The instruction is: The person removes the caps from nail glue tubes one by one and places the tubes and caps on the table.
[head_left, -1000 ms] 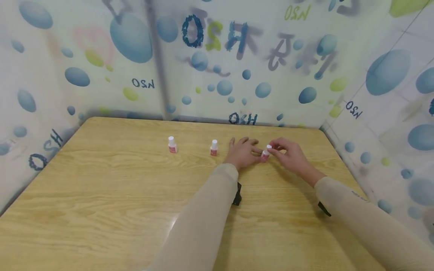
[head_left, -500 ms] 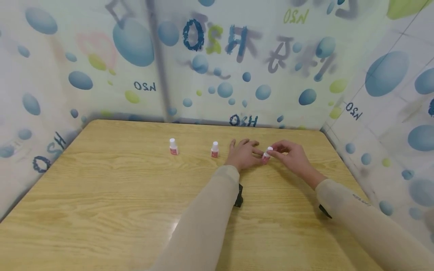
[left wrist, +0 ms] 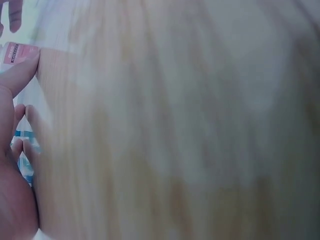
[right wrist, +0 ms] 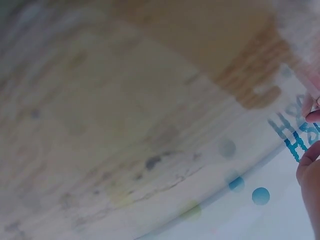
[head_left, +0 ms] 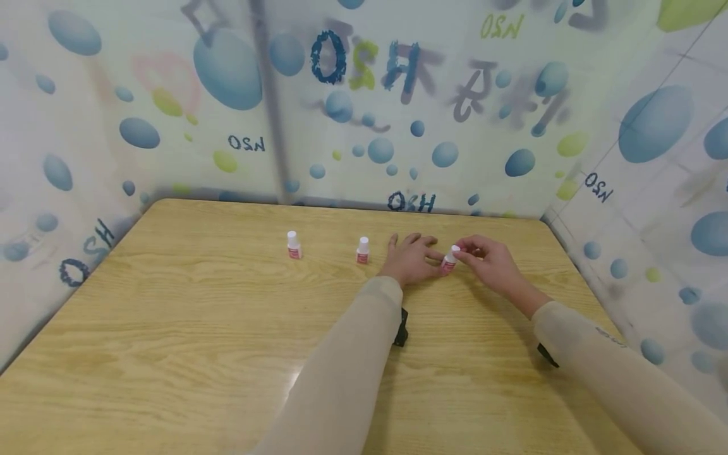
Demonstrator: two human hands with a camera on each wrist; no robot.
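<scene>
Pale, bubble-printed walls (head_left: pixel 483 183) rise behind the yellowish wood-grain bench (head_left: pixel 199 328). Toward its far right I see a small plastic bottle with a pink label (head_left: pixel 448 265), tilted between both hands. The right hand (head_left: pixel 491 260) has its grip pinching near the white cap (head_left: pixel 455 249); the left hand (head_left: pixel 411 260), other fingers spread, seems to pinch the lower body. I can't tell whether the base touches down. I judge a weak left grip could let it spin or slip. Leftward, a careless sweep might topple the nearer upright bottle (head_left: pixel 363 251); the farther upright bottle (head_left: pixel 294 246) looks safer.
</scene>
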